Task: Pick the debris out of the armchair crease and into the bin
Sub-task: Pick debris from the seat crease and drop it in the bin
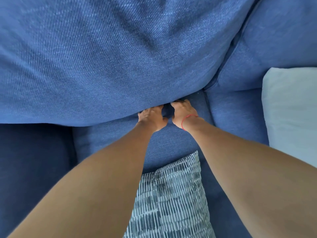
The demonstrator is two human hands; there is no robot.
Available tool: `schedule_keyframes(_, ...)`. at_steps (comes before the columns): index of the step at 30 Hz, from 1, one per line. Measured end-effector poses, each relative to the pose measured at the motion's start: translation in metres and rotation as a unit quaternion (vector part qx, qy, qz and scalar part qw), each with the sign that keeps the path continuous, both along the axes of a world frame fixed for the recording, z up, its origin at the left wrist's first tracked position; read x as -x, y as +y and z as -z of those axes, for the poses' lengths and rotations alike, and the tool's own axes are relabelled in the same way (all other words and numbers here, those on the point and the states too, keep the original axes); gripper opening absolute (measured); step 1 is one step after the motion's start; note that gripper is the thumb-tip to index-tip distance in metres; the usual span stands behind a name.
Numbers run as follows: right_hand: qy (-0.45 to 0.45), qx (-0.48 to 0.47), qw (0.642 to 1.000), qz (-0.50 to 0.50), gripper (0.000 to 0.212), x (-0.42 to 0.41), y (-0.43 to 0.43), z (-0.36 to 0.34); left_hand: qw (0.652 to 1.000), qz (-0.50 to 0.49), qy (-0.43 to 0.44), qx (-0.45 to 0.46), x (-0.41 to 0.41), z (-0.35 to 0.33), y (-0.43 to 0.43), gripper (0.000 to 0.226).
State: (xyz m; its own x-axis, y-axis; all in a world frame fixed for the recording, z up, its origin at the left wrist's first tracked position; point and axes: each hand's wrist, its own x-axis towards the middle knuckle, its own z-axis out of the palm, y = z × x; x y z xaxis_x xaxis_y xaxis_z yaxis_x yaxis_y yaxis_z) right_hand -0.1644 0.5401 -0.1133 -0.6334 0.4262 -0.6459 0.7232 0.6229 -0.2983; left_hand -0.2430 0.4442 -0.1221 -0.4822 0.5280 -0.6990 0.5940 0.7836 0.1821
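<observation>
A big blue back cushion (111, 57) of the armchair fills the upper view and bulges over the blue seat cushion (168, 141). Both my hands reach into the crease where the two meet. My left hand (151, 116) lies palm down with its fingertips tucked under the back cushion. My right hand (184, 112), with a red thread at the wrist, sits beside it, fingers curled into the same crease. The fingertips are hidden by the fabric. No debris and no bin show in view.
A grey-and-white patterned pillow (171, 200) lies on the seat between my forearms. A pale cushion (291, 109) rests at the right. The blue armrest (274, 40) rises at the upper right, and a darker blue side (32, 165) sits at the left.
</observation>
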Motion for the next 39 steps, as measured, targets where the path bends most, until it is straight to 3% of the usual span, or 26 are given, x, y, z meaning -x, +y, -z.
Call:
schedule_keyframes(4,0.039,-0.004,0.999,0.009,0.058,-0.014,-0.008,-0.006,0.999,-0.020,0.002,-0.042,-0.005,-0.013,-0.008,0.060)
schedule_keyframes(12,0.112,-0.034,0.987,0.110,0.016,-0.033,-0.030,-0.053,0.968,-0.181,0.023,-0.173,-0.030,-0.054,-0.038,0.019)
schedule_keyframes(15,0.138,-0.024,0.984,0.114,0.010,-0.026,-0.042,-0.080,0.953,-0.220,0.022,-0.205,-0.036,-0.075,-0.056,0.013)
schedule_keyframes(17,0.157,-0.019,0.981,0.110,0.019,-0.024,-0.053,-0.097,0.944,-0.249,0.020,-0.215,-0.040,-0.091,-0.068,0.014)
schedule_keyframes(19,0.161,-0.019,0.982,0.100,0.026,-0.021,-0.066,-0.111,0.937,-0.274,0.020,-0.218,-0.041,-0.104,-0.084,0.015)
schedule_keyframes(26,0.169,0.026,0.984,0.058,0.014,-0.011,-0.142,-0.139,0.916,-0.341,0.063,-0.203,-0.037,-0.144,-0.174,0.012)
schedule_keyframes(32,0.183,0.049,0.982,-0.010,0.025,0.029,-0.234,-0.160,0.885,-0.404,0.120,-0.196,-0.014,-0.169,-0.289,0.022)
schedule_keyframes(35,0.184,0.069,0.980,-0.044,0.028,0.056,-0.293,-0.168,0.856,-0.450,0.147,-0.210,0.004,-0.180,-0.356,0.029)
schedule_keyframes(39,0.190,0.093,0.971,-0.113,0.019,0.090,-0.378,-0.181,0.798,-0.534,0.177,-0.215,0.023,-0.189,-0.442,0.019)
